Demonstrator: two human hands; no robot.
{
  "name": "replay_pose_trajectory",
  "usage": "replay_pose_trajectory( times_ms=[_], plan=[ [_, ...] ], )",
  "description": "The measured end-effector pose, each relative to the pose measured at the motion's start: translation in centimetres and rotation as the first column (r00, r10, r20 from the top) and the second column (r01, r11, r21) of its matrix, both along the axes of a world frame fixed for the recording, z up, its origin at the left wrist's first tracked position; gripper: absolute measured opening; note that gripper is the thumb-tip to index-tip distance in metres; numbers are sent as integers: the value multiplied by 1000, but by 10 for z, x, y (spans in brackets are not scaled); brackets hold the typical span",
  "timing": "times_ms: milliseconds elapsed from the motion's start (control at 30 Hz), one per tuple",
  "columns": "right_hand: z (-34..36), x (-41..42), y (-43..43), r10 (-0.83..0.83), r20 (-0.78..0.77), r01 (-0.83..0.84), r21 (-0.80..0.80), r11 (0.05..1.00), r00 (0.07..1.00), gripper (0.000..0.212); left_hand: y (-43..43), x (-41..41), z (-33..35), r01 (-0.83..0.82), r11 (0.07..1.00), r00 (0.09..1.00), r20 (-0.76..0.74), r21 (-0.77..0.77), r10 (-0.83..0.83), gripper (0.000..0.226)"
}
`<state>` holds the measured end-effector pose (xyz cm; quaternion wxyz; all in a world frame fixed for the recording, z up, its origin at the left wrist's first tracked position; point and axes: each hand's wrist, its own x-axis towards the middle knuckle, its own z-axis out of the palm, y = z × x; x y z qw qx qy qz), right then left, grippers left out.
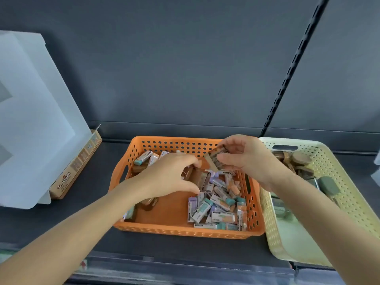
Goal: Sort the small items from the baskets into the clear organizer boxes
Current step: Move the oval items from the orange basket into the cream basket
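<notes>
An orange perforated basket point(144, 227) sits on the dark shelf, holding several small wrapped erasers point(207, 210) in teal, purple and orange. My left hand point(168, 175) reaches into the basket's middle, fingers curled around brown packets point(197, 177). Above the basket's far right corner, my right hand point(244, 157) grips a stack of small brown packets point(216, 159). A cream perforated basket point(337, 177) stands to the right, with round brown pieces point(302, 159) and a dark grey item point(329, 185) inside. No clear organizer box shows plainly.
A brown cardboard box point(76, 167) lies at the left on the shelf, beside a large white translucent panel point(35, 112). The dark back wall has a slotted upright rail point(287, 75). The shelf's front edge point(185, 258) runs below the baskets.
</notes>
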<state>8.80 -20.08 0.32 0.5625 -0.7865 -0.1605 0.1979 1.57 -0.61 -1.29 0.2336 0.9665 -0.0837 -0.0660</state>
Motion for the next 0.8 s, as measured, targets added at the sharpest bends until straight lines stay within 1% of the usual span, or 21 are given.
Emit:
replay_pose_trajectory(
  times_ms=[100,167,267,333,467,567,667,733,800],
  plan=[
    [14,4,-24,-135,70,134,16,991,988,21,-25,9,14,-13,996,996,88,-86,20,52],
    [22,7,-47,-210,135,214,-14,977,968,23,-47,18,22,-4,991,991,132,-130,21,51],
    [26,17,-88,-293,332,362,-168,917,897,26,-86,30,31,33,986,982,187,-161,-2,49],
    [23,23,-114,-304,411,425,-242,872,859,25,-114,39,32,50,990,979,201,-131,-23,47],
    [7,31,-153,-219,498,448,-405,797,839,24,-161,57,25,79,995,979,190,-58,-67,50],
    [-7,33,-168,-172,505,439,-476,762,846,21,-183,70,11,57,998,987,148,18,-59,56],
    [-16,31,-174,-134,485,403,-510,760,865,24,-195,78,2,9,998,991,136,64,-18,54],
    [-18,30,-176,-110,463,370,-521,769,879,29,-197,81,0,-18,998,988,156,53,9,50],
    [-18,31,-177,-73,447,332,-536,776,892,31,-196,81,0,-27,1000,986,162,10,25,53]
  ],
)
